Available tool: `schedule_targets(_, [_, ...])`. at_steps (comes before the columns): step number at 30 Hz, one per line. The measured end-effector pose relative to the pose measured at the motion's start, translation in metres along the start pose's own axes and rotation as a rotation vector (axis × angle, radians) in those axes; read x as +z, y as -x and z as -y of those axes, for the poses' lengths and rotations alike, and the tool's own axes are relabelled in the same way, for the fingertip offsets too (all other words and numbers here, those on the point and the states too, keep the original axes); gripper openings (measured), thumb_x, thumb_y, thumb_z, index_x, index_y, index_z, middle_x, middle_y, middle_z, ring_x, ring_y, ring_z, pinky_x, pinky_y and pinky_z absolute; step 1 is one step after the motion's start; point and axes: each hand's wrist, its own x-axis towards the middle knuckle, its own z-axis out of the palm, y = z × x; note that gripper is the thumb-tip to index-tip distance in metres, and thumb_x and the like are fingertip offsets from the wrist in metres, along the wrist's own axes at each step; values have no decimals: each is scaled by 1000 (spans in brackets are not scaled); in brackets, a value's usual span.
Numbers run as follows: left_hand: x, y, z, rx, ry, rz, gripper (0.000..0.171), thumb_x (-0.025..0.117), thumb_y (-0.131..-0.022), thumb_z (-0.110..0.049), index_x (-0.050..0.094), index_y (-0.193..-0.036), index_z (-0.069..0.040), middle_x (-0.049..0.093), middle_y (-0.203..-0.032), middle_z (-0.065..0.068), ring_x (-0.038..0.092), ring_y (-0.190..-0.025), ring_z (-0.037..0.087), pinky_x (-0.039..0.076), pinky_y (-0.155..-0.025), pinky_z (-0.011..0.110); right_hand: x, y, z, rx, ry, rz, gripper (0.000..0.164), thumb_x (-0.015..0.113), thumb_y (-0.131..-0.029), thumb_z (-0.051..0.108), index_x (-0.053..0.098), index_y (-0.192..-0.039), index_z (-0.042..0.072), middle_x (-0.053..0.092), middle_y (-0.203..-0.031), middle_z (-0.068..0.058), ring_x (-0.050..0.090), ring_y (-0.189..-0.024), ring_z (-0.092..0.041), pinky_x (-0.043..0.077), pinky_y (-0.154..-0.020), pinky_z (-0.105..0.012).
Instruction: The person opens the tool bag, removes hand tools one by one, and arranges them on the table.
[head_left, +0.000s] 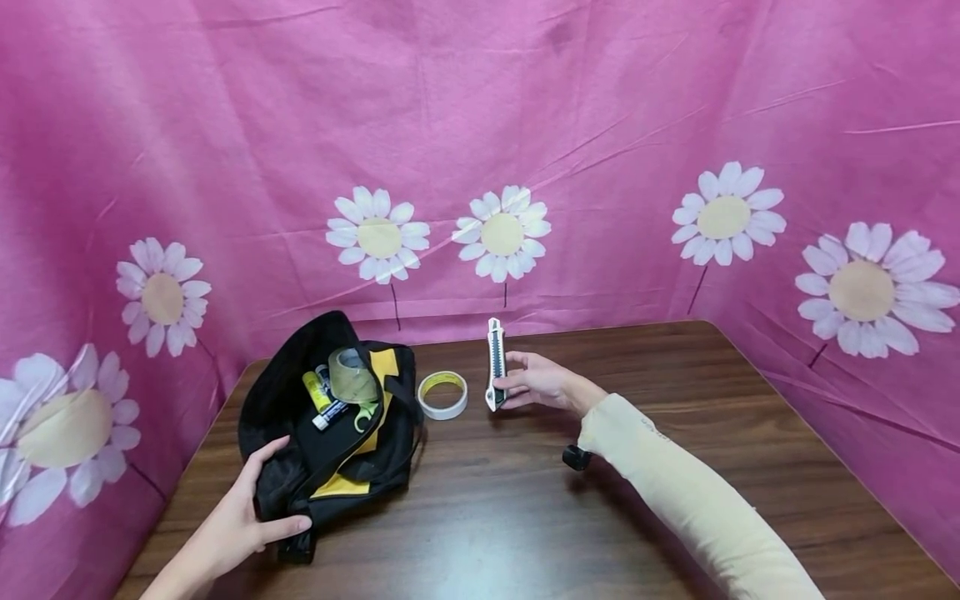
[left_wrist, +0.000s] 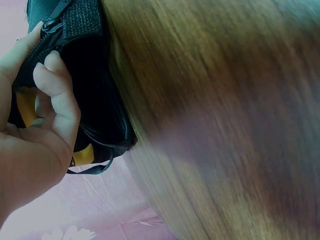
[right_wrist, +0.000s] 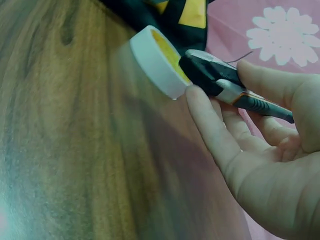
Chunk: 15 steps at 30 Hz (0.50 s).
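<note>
My right hand [head_left: 542,383] pinches a white and black utility knife [head_left: 496,367] between thumb and fingers, its narrow end toward the back of the table. In the right wrist view the knife [right_wrist: 217,77] overlaps a roll of tape. My left hand [head_left: 243,504] grips the near corner of a black and yellow tool bag [head_left: 390,471], and the left wrist view has its fingers [left_wrist: 62,100] bent at the zipped edge. Inside the gaping bag lie a wide roll of packing tape [head_left: 351,379], a yellow glue stick [head_left: 315,392], a white-capped tube [head_left: 327,416] and a green tool [head_left: 364,415].
A white tape roll with a yellow core [head_left: 444,410] lies between the bag and the knife. The brown wooden table [head_left: 480,517] is enclosed at the back and sides by a pink cloth [head_left: 600,125] printed with daisies. A small black object [head_left: 576,457] hangs below the right sleeve.
</note>
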Motion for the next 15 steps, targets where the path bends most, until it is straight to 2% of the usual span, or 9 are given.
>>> schedule_targets(5, [-1, 1, 0, -3, 5, -3, 109, 88, -81, -17, 13, -159, -27, 37, -133, 28, 42, -50, 15, 45, -41, 34, 2, -12, -7, 24, 97, -48, 49, 64, -98, 3, 40, -140, -5, 71, -105, -18, 72, -91, -28, 58, -86, -47])
schedule_targets(9, [-3, 1, 0, -7, 13, 12, 109, 87, -81, -17, 12, -159, -26, 27, -137, 28, 37, -50, 14, 44, -40, 34, 4, -19, -9, 37, 168, -84, 56, 68, -96, 4, 39, -143, -6, 71, -106, -20, 71, -86, -27, 59, -82, -45])
schedule_targets(12, [-3, 0, 0, -4, 21, 28, 109, 87, -82, -16, 11, -159, -25, 23, -139, 27, 45, -58, 18, 43, -40, 34, 5, -22, -10, 53, 209, -102, 58, 69, -95, 4, 38, -144, -6, 71, -106, -20, 71, -85, -27, 60, -79, -43])
schedule_targets(15, [-2, -1, 0, 2, 32, 41, 109, 86, -82, -15, 11, -159, -23, 22, -140, 27, 50, -68, 23, 43, -39, 34, 4, -25, -10, 56, 251, -111, 50, 70, -95, 5, 45, -138, -5, 72, -104, -17, 71, -81, -24, 60, -75, -40])
